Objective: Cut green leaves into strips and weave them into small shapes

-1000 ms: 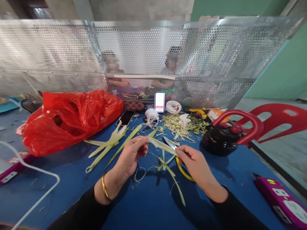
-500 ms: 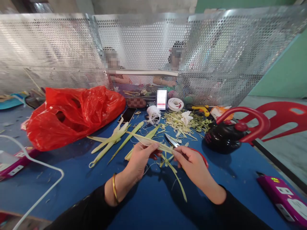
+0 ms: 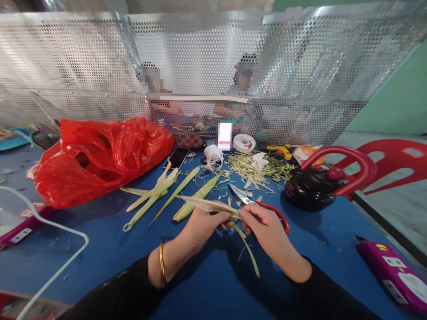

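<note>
My left hand [image 3: 202, 226] and my right hand [image 3: 268, 231] almost meet above the blue table, fingers closed. Both pinch a pale corn husk strip [image 3: 207, 204], its pointed end sticking out to the left over my left hand. From beneath my fingers a narrow green husk strip [image 3: 248, 253] hangs or lies toward me; where it begins is hidden. Scissors with red handles [image 3: 283, 218] lie just behind my right hand, blades pointing away to the left. Left of my hands, several loose husks [image 3: 153, 198] are spread out, and a wider husk [image 3: 196, 200] lies behind my left hand.
A red plastic bag [image 3: 103, 155] stands left, beside a phone [image 3: 178, 158]. White thread [image 3: 213, 155], a ribbon roll [image 3: 244, 143] and husk scraps [image 3: 250, 171] lie behind. A black kettle [image 3: 305, 191] and purple power strip [image 3: 393, 271] are right. Two people sit beyond the perforated metal screen [image 3: 200, 58].
My left hand has slid right along the husk strip, closer to my right hand. More of the wider husk and of the scissors' red handles shows now.
</note>
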A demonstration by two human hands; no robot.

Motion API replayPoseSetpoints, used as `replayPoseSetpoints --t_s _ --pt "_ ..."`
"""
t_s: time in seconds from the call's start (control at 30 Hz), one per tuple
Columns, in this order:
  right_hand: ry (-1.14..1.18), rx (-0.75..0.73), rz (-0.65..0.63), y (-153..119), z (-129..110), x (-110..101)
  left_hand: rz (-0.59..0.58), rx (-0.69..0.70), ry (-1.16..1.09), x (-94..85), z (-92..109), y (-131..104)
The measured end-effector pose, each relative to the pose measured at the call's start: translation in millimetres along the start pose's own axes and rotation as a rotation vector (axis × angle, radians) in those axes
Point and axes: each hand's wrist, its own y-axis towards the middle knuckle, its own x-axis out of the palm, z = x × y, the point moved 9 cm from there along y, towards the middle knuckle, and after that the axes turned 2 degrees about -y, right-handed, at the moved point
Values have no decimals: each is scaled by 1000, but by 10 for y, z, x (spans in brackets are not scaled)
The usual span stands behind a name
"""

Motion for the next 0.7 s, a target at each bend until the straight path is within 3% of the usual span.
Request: replayPoseSetpoints --t_s 0.13,0.47,0.57,0.7 --pt "58 29 89 -3 14 -82 -27 -16 13 35 -20 -4" --pt "29 14 150 -18 32 -156 -7 -13 -61 -19 -28 -6" --pt "-49 -15 152 -22 -19 -195 134 29 -114 -180 -17 18" --pt "-100 -31 210 -24 -65 -320 435 155 -37 -531 84 5"
